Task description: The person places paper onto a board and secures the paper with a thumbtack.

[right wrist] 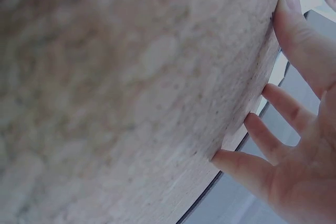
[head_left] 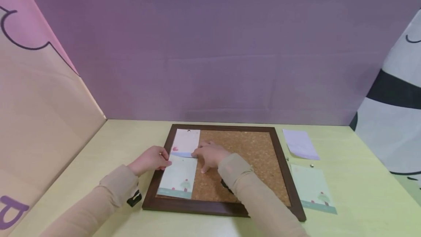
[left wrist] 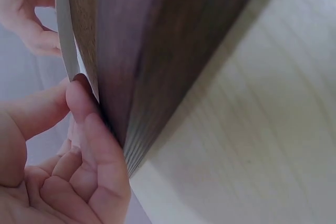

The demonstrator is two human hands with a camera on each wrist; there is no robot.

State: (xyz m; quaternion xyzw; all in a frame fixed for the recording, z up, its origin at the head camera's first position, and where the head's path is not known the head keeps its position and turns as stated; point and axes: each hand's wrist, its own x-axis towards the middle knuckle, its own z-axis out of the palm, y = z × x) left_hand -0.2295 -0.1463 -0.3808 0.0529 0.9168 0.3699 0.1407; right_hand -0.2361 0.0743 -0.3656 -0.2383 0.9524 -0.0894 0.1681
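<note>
A framed cork board (head_left: 243, 149) lies on the table, with two note cards along its left side. The upper one is a pink card (head_left: 186, 140) with a push pin (head_left: 189, 131) near its top. Just below it, slightly overlapping its bottom edge, lies a green card (head_left: 177, 175) printed with a tree. My left hand (head_left: 152, 161) pinches this green card's left edge between thumb and finger, right beside the dark frame (left wrist: 118, 45). Spread fingers of my right hand (head_left: 212, 155) touch the cork surface (right wrist: 131, 103) and the cards' right edge near where they meet.
Right of the board lie a lilac card (head_left: 300, 143) and another green card (head_left: 312, 185) with a tree. A loose push pin (head_left: 312, 165) sits by that card's top, and another pin (head_left: 287, 159) is close to the frame. A purple backdrop (head_left: 223, 54) stands behind the table.
</note>
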